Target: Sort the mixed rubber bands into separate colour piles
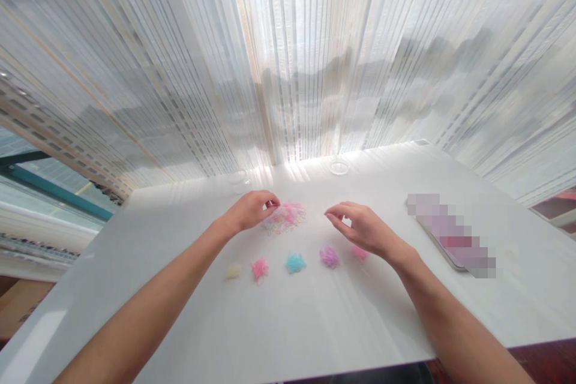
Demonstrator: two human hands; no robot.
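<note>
1. The left hand (256,209) reaches in from the left with fingers curled and thumb brought close to the index finger, its tips at the left edge of the mixed pile; whether they pinch a strand I cannot tell
2. The mixed pile (287,218), a loose heap of thin pink, pale and lilac pieces, lies right at the left fingertips and spreads to their right, in the space between the two hands
3. The right hand (360,228) is bent at the wrist, its fingers curved and pointing left toward the mixed pile but apart from it; whether thumb and index finger meet at the tips, or hold anything, I cannot tell
4. Nearer the person than the left fingers sit the pale yellow pile (233,272) and the bright pink pile (260,270)
5. Between the two sets of fingers, also on the near side, lies the blue pile (296,263); the purple pile (330,257) is just on the near side of the right fingertips
6. The second pink pile (359,253) is partly hidden under the right hand
7. Beyond the right fingers, by the curtain (315,42), a clear round dish (339,167) stands on the white table (180,318)
</note>
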